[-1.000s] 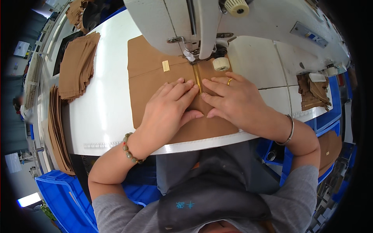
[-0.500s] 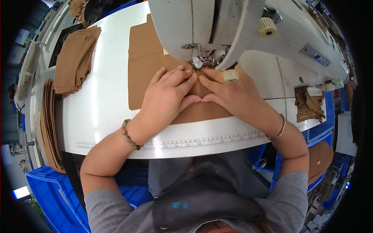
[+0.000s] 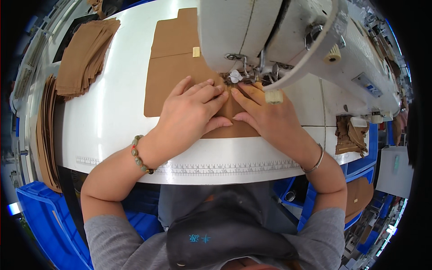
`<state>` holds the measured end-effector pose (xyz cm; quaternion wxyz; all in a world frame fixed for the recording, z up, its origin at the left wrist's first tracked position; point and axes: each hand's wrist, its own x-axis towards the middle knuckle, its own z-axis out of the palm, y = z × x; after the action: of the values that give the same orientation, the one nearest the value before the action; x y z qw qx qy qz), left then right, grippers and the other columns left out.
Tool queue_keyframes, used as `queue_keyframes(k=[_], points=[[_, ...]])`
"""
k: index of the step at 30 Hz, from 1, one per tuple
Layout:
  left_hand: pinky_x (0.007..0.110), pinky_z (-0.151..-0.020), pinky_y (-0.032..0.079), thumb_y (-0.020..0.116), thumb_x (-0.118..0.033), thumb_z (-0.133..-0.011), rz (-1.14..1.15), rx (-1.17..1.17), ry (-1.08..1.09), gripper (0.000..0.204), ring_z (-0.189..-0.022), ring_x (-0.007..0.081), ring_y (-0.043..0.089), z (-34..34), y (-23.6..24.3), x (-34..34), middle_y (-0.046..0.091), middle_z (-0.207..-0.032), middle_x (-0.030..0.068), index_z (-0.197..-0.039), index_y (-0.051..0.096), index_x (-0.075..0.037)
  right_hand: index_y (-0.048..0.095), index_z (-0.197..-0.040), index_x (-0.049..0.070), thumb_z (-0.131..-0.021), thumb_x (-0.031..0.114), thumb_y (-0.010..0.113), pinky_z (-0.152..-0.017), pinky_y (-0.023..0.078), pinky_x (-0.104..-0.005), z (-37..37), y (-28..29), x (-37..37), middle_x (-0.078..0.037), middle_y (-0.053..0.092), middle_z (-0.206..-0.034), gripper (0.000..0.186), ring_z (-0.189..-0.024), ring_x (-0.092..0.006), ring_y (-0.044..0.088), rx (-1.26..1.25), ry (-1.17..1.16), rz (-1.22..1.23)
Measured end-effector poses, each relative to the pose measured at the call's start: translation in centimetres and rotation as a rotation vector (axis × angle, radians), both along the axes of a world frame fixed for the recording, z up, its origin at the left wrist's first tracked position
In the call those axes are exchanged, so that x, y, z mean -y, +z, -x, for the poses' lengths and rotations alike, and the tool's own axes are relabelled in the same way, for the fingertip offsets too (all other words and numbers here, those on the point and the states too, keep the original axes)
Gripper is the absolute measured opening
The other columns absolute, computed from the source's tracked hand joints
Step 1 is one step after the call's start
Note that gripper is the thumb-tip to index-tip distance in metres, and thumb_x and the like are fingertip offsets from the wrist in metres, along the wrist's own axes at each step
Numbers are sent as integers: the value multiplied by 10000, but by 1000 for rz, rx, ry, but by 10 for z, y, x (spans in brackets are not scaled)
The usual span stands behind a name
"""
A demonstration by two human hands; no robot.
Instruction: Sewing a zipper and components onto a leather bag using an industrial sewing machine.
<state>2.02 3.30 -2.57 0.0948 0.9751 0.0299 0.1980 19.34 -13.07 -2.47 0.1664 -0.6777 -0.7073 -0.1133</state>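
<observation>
Head view: a white sewing machine point(image 3: 225, 33) reaches in over the white table point(image 3: 108, 121), hiding the upper right of a brown panel point(image 3: 171, 85), while its cream knob point(image 3: 273, 96) blocks part of the right fingers. To the left are a fanned stack of brown pieces point(image 3: 85, 58) on the tabletop and, nearer the person, a row of brown sheets point(image 3: 46, 135) beside its edge, with a blue bin point(image 3: 45, 225) below. A small brown bundle point(image 3: 348, 136) sits at the right end, and a printed ruler strip point(image 3: 229, 169) runs along the near edge. The panel lies flat on the table, reaching under the machine's needle area, a pale tab point(image 3: 196, 52) on its far part. The left hand point(image 3: 191, 110) rests on it, fingers extended and close together; the right hand point(image 3: 270, 112) lies opposite, fingers stretched forward, some tips hidden. Neither visibly pinches the cloth. The panel is beneath both hands, its near edge just below the thumbs, which point toward each other.
</observation>
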Motion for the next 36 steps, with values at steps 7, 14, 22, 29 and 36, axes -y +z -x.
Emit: queue_keyframes(k=[7, 14, 22, 29, 36], points=[[526, -1116, 448, 757, -443, -846, -24, -24, 2, 557, -1292, 257, 622, 0, 0, -1, 700, -1238, 63, -1276, 728, -91, 673, -1336, 23, -927, 292, 772, -918, 542, -360, -10, -1, 4, -164, 709, -1302, 500, -1095, -255, 706, -562, -14, 63], [544, -1132, 428, 757, -442, -833, -34, -18, 5, 571, -1314, 266, 608, 4, 1, 0, 685, -1300, 63, -1297, 720, -111, 761, -1167, -2, -934, 235, 771, -952, 560, -374, -27, 9, 6, -152, 772, -1177, 332, -1057, -238, 742, -811, 42, 32], [549, -1144, 417, 748, -452, -837, 22, -61, -18, 576, -1323, 280, 601, 2, 1, -3, 675, -1329, 71, -1310, 718, -124, 696, -1334, 83, -863, 383, 789, -1029, 525, -413, -3, 2, 3, -124, 672, -1366, 567, -1292, -338, 614, -131, -59, 100], [546, -1140, 422, 745, -460, -844, 21, -44, -9, 573, -1322, 275, 602, -2, 0, -7, 682, -1319, 76, -1309, 722, -125, 701, -1326, 79, -875, 366, 783, -997, 531, -419, -5, 5, 0, -128, 686, -1332, 541, -1226, -337, 649, -128, -55, 65], [546, -1136, 424, 738, -460, -856, 12, -37, 11, 565, -1328, 269, 597, -4, -2, -6, 676, -1329, 76, -1308, 724, -121, 703, -1321, 79, -885, 359, 777, -986, 538, -414, -6, 5, -1, -128, 693, -1316, 523, -1181, -346, 667, -113, -48, 43]])
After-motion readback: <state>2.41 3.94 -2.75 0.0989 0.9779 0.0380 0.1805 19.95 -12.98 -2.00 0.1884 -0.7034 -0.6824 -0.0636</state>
